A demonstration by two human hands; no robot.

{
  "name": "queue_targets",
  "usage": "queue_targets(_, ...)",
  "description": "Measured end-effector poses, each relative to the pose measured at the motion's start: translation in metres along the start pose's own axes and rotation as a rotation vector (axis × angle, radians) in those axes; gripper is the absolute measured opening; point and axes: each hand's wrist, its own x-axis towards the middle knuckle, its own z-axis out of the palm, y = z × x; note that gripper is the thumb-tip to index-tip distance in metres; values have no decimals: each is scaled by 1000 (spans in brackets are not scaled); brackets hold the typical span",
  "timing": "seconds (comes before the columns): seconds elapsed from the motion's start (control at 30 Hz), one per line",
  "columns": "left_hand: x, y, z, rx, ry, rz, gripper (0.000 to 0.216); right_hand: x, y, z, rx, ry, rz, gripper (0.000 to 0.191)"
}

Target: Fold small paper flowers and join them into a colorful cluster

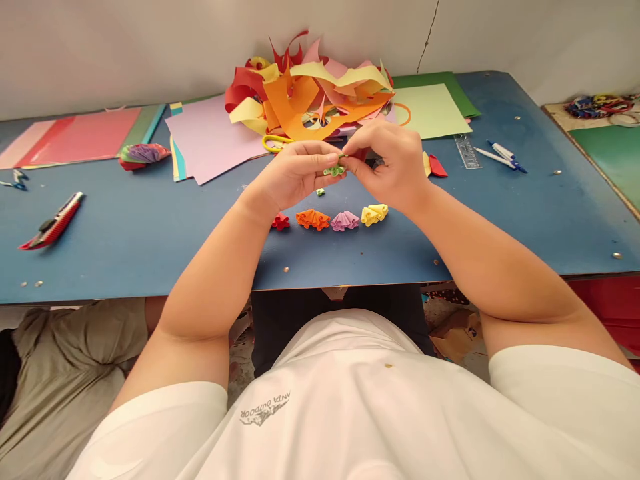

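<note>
A small green piece of curled, pleated paper (335,171) is held above the table in front of me. My left hand (300,170) pinches it between thumb and fingers. From the other side, my right hand (387,160) closes thumb and forefinger on its upper edge. Below my hands lies a row of similar curled paper pieces: red (281,221), orange (313,219), purple (345,221) and yellow (375,214). A tiny green bit (321,192) rests on the table just behind them.
Paper scraps (295,100) are heaped at the back, with yellow-handled scissors (275,143) partly beneath. Coloured sheets (220,133) lie on both sides. A red cutter knife (54,221) lies left, a multicoloured paper piece (144,155) behind it. Pens (501,157) and a clear ruler (467,152) lie right.
</note>
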Motion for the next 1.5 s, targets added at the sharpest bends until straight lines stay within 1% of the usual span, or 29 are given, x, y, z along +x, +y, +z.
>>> queue_targets(0.1,2,-3,-4,-7,-13,8,18,-1,2,5,-1,15,-41,30)
queue_targets(0.17,3,-4,-6,2,-11,5,15,-1,3,6,4,18,-59,31)
queue_targets(0.33,3,-2,-10,-1,-11,5,15,0,2,2,-2,-4,-57,24)
queue_targets(0.43,3,-2,-10,-18,-43,0,21,1,-4,-2,5,-40,-35,19)
queue_targets(0.5,4,-5,-11,-31,-66,-17,23,2,-9,-3,21,-84,-16,19)
queue_targets(0.57,6,-7,-11,-34,-76,-26,21,3,-12,-2,23,-141,12,17)
queue_targets(0.63,7,-8,-11,-24,-58,-20,14,4,-14,0,-1,-173,52,14)
queue_targets(0.7,7,-8,-9,-15,-22,-9,10,3,-13,2,-36,-158,87,12)
queue_targets(0.77,7,-8,-7,-21,16,6,12,2,-11,3,-56,-127,94,13)
queue_targets(0.93,6,-7,-2,-12,62,1,14,-1,-5,5,-3,-47,85,10)
queue_targets(1.13,5,-5,3,-49,65,-21,24,-1,1,4,-15,-87,64,18)
queue_targets(1.27,4,-3,7,-90,59,-40,31,-1,3,4,20,-64,28,22)
queue_targets(1.4,3,-2,8,-96,62,-22,33,-2,-2,6,47,-25,115,24)
queue_targets(1.5,4,-3,7,-118,68,11,29,-2,-7,7,102,2,163,32)
